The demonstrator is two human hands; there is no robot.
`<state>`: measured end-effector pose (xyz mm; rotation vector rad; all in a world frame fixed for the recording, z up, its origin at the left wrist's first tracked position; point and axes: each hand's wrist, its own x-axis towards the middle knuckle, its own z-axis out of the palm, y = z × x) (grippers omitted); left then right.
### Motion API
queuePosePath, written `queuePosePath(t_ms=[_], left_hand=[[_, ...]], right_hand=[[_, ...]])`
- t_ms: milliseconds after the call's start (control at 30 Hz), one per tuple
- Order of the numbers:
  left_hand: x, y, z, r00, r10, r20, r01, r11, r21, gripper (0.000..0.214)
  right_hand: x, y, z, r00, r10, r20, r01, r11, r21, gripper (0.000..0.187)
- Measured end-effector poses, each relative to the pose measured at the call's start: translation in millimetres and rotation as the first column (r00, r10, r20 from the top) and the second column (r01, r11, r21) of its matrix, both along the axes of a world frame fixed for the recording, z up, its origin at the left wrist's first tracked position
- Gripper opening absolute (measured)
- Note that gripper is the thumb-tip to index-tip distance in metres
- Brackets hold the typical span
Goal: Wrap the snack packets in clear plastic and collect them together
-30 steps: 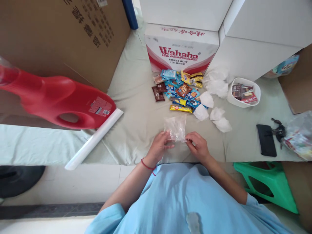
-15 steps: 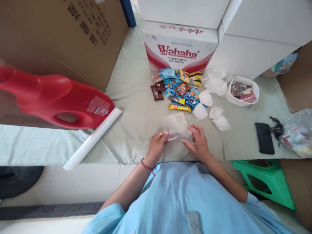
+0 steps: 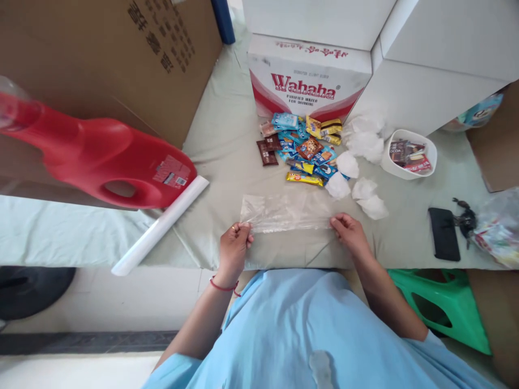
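A clear plastic bag [image 3: 287, 210] is stretched flat between my hands, low over the cloth-covered table. My left hand [image 3: 235, 243] pinches its left corner, fingers closed. At the opposite corner my right hand [image 3: 349, 231] grips the plastic between thumb and fingers. Just beyond the bag lies a pile of small wrapped snacks [image 3: 310, 148], with a yellow snack bar [image 3: 305, 178] at its near side. Crumpled white wads [image 3: 338, 185] sit against the pile and to its right.
A white tub [image 3: 409, 174] with wrapped snacks stands at right, near a black phone [image 3: 444, 233] and a filled plastic bag [image 3: 498, 227]. A red jug [image 3: 133, 156] and white roll [image 3: 160, 227] lie left. Behind stands a Wahaha carton [image 3: 310, 81]; a green stool [image 3: 446, 302] is below the table edge.
My hands have moved apart, left hand leftward and right hand rightward. The bunched bag is now spread wide, and my right hand has closed on its corner.
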<state>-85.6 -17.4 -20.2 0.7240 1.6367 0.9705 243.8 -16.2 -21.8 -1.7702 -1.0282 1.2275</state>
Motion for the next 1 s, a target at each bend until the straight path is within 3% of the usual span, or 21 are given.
queuePosePath(t_ms=[100,200,300,367,433,467,500,567,600,733,800,867,1000], left_hand=[[0.1,-0.1,3.0,0.999,-0.024,-0.030,0.024,1.000,-0.016,0.029],[2.4,2.3,5.8,0.998,-0.058,-0.016,0.058,0.998,-0.033,0.028],[3.1,3.9,8.5,0.995,-0.095,0.002,0.095,0.994,-0.058,0.028],[1.5,3.5,10.8,0.988,-0.153,0.023,0.154,0.984,-0.089,0.032],[-2.6,2.4,12.7,0.975,-0.216,0.051,0.220,0.969,-0.109,0.036],[-5.9,2.1,13.2,0.971,-0.229,0.066,0.235,0.966,-0.109,0.038],[-10.1,2.1,13.3,0.972,-0.220,0.081,0.227,0.968,-0.102,0.041],[-20.5,3.5,12.7,0.982,-0.139,0.127,0.150,0.986,-0.080,0.044],[-26.0,5.0,12.2,0.984,-0.075,0.159,0.087,0.994,-0.071,0.045],[-37.8,12.9,10.6,0.944,0.138,0.298,-0.123,0.990,-0.066,0.057],[-31.7,15.9,9.3,0.949,0.144,0.280,-0.138,0.990,-0.041,0.066],[-17.9,17.2,6.5,0.983,0.102,0.156,-0.104,0.994,0.010,0.079],[12.6,19.8,-2.3,0.997,0.034,-0.066,-0.027,0.994,0.109,0.108]], right_hand=[[9.2,-8.7,2.6,0.910,0.076,0.408,-0.144,0.980,0.139,0.034],[4.7,2.0,20.7,0.721,0.019,0.693,-0.341,0.880,0.331,0.033],[-18.7,28.9,42.4,0.563,0.115,0.818,-0.649,0.675,0.352,0.043],[-40.7,48.5,51.6,0.419,0.265,0.868,-0.835,0.489,0.254,0.055],[-60.8,64.2,54.9,0.252,0.395,0.883,-0.941,0.313,0.128,0.059],[-68.4,69.7,54.7,0.187,0.439,0.879,-0.963,0.260,0.075,0.053],[-73.7,73.3,53.6,0.149,0.472,0.869,-0.970,0.240,0.036,0.043],[-77.2,75.0,49.9,0.162,0.531,0.832,-0.959,0.282,0.007,0.022],[-76.1,73.2,47.7,0.218,0.565,0.796,-0.942,0.335,0.020,0.017],[-69.0,52.2,39.5,0.606,0.629,0.487,-0.766,0.627,0.144,0.017],[-72.2,37.7,36.2,0.761,0.569,0.310,-0.634,0.754,0.173,0.023],[-80.7,25.0,33.2,0.860,0.493,0.129,-0.509,0.843,0.171,0.031],[-97.9,11.6,26.1,0.938,0.249,-0.242,-0.229,0.968,0.107,0.040]])
